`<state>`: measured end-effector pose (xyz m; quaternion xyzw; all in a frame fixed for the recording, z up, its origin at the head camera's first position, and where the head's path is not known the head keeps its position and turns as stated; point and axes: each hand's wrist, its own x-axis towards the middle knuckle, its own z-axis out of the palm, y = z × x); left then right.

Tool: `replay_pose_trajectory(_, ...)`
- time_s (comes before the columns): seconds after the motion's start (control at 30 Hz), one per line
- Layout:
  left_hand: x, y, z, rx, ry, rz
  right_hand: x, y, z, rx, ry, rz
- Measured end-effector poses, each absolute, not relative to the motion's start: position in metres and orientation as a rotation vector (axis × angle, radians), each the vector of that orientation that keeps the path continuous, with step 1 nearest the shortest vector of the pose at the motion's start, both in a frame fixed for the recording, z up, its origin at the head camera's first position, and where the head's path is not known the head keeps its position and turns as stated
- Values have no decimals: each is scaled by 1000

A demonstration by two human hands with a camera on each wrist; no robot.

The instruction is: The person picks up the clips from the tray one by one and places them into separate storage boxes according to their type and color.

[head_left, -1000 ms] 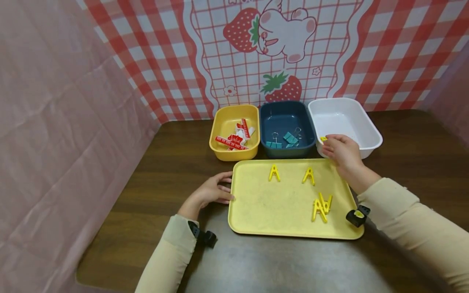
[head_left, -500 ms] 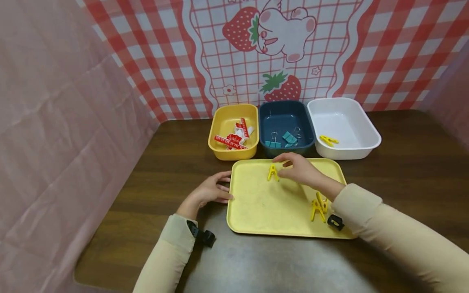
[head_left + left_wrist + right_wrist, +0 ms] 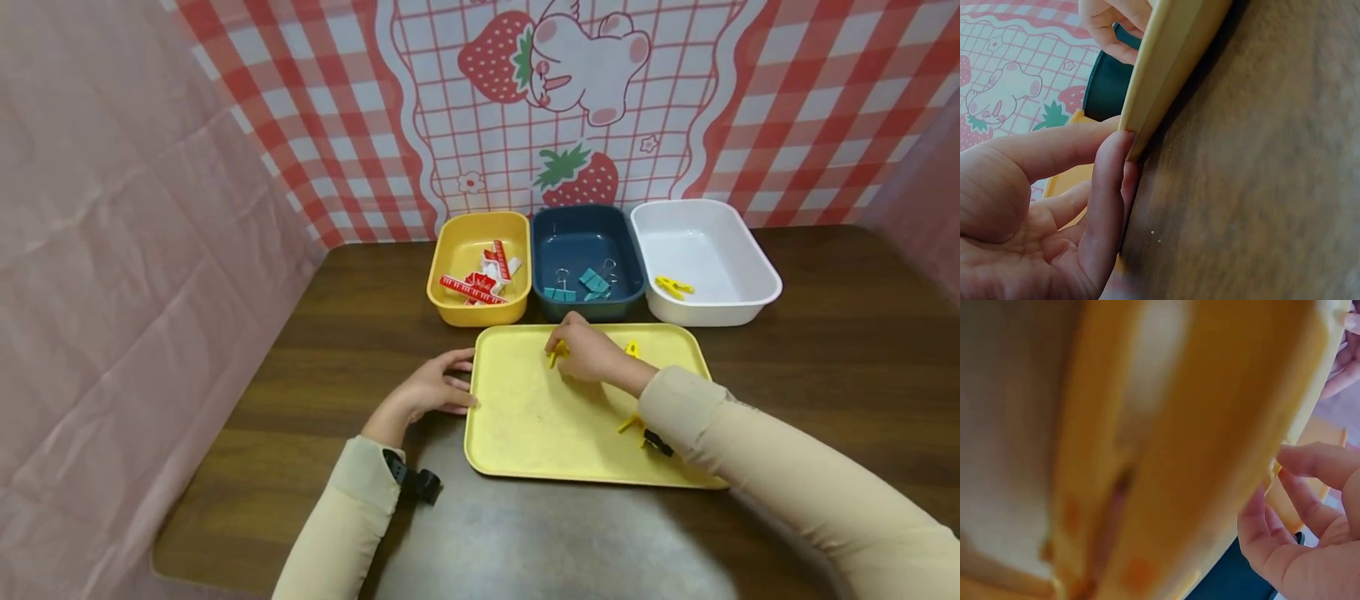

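In the head view, my right hand (image 3: 587, 350) is over the upper part of the yellow tray (image 3: 540, 433). Its thumb and fingers pinch a small yellow clothespin (image 3: 556, 353), partly hidden by the fingers. My left hand (image 3: 437, 387) rests against the tray's left edge; in the left wrist view its fingertips (image 3: 1124, 139) touch the rim. Behind the right forearm another yellow clothespin (image 3: 632, 348) shows in part. More yellow clothespin parts (image 3: 631, 423) stick out beside the right cuff. A blurred yellow clothespin (image 3: 1210, 425) fills much of the right wrist view.
Three bins stand behind the tray. The yellow bin (image 3: 442, 308) holds red-and-white clips (image 3: 480, 287), the dark blue bin (image 3: 551, 310) teal binder clips (image 3: 594, 282), the white bin (image 3: 720, 312) a yellow clothespin (image 3: 674, 287). A patterned cloth (image 3: 510, 150) hangs behind.
A yellow clothespin was let go into the white bin. My right hand moved left over the tray and took hold of another. Clothespins by the right cuff shifted left. The left hand stayed.
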<state>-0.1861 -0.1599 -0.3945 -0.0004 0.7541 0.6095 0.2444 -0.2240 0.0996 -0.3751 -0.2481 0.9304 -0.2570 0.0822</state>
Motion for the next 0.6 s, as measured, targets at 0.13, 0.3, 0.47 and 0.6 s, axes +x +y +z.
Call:
replay_pose_trajectory(0.13,-185,-161,-394,14,2043,1676,-228,101,-372,-715,2834,-751)
replay_pose_trajectory(0.3,-186,-161,-394,21,2039,1679,-234,110,-369,-565,2733,-949)
replay_pose_trajectory(0.47,-186,-161,-394,11,2038,1677,-239,122,-366,-273,2413,-1362)
replay_pose_trajectory(0.6,-186,-161,-394,9,2038,1673,-240,134,-359,-154,2179,-1602)
